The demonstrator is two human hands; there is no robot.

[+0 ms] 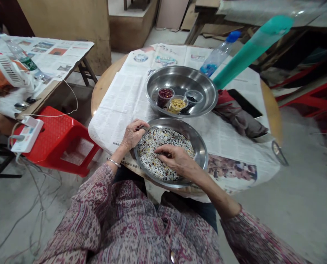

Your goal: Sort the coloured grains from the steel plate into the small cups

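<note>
In front of me on the newspaper-covered round table stands a steel basin (pixel 203 154) with a layer of mixed white, black, yellow and dark red grains (pixel 163 141). My left hand (pixel 134 135) is closed on its left rim, thumb and fingers curled there. Over the grains, my right hand (pixel 177 160) reaches in with thumb and forefinger drawn together; whatever is between the tips is too small to make out. Behind is a larger steel basin (pixel 204 82), holding a cup of dark red beans (pixel 165 94), a cup of yellow grains (pixel 177 104) and a cup of black grains (pixel 193 98).
A clear bottle with a blue cap (pixel 216 55), a green tube-like object (pixel 252 51), a dark phone (pixel 245 102) and a grey-red cloth (pixel 234 115) lie around the far basin. A red stool (pixel 61 141) with a power strip (pixel 28 135) stands left, cords trailing on the floor.
</note>
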